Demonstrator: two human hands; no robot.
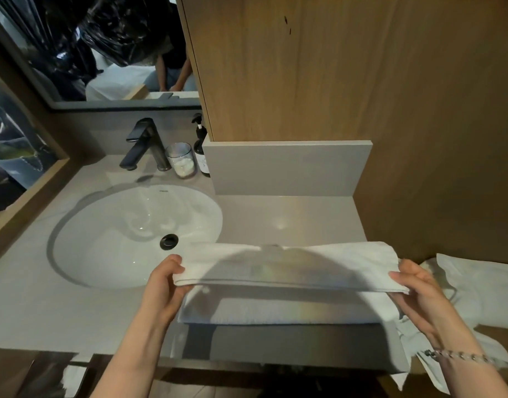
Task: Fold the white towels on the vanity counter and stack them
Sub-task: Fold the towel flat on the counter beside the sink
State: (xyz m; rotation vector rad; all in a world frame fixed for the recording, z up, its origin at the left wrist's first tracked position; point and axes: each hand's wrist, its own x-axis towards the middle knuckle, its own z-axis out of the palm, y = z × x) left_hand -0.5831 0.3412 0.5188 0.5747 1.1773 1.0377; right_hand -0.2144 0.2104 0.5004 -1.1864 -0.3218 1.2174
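Stretched between both hands, a white towel (290, 265), folded into a long flat band and held level just above the near edge of the tabletop (290, 216). Left hand (163, 285) gripping its left end, thumb on top, fingers (172, 262) curled round the fold; right hand (419, 294) pinching the right end likewise, beaded bracelet (459, 356) at the wrist. Directly beneath the fingers, a second folded towel (275, 311) lying flat, its near side along the tabletop's front lip. Just past the right fingers, a rumpled heap of loose towels (462, 288), one corner hanging below the front edge. Beyond the fingers, a broad stretch of smooth grey stone up to a low grey upstand (290, 168) and a wood-grain panel (304, 67): open room there. Beyond and left of the left fingers, an oval white basin (126, 234), glossy, sunk into the tabletop, black drain (169, 242) on its near side. Farther back, an angular black faucet (143, 145), a clear glass jar (181, 160) and a dark pump bottle (201, 147), close together. Towel pile soft and matte; stone faintly shiny.
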